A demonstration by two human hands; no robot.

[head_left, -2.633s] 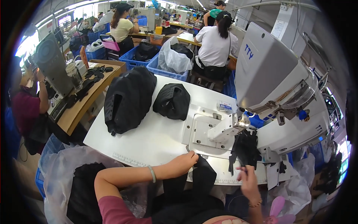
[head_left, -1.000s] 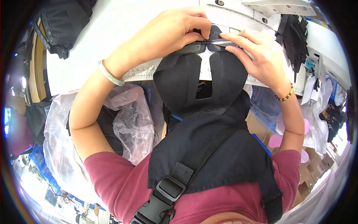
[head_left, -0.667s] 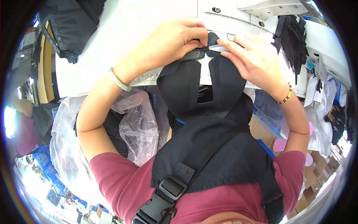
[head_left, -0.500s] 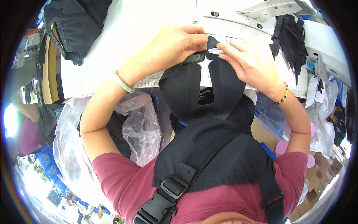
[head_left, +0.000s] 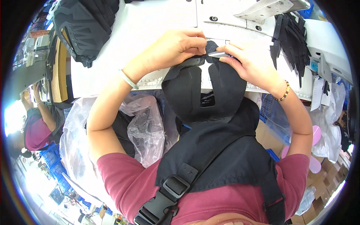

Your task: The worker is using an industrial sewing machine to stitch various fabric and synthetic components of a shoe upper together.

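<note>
Hands meet at the top edge of a black fabric piece, which serves as the ref point for everything else. Piece is rounded w/ a slit down its middle and a small dark label near its centre; it lies half on the white table, half hanging off the near edge toward the person's lap. Left hand is closed, fingers pinching the piece's upper-left lobe, w/ a pale bangle on the wrist. Right hand is also closed, thumb and forefinger pinching the upper-right lobe; beaded bracelet on that wrist. Fingertips of both hands are nearly touching above the slit, w/ a thin pale strip between them; can't tell what it is.

Under the piece's top part, a ruler strip runs along the table edge. Beyond the piece, sewing machine base w/ screws. Up and right of the piece, a bundle of black cut strips hangs. Far up-left of it, a heap of dark padded parts. Left of and below it, clear plastic bags w/ dark contents. Below it, black harness w/ buckle over a red shirt. Far left, another person in a dark red top.
</note>
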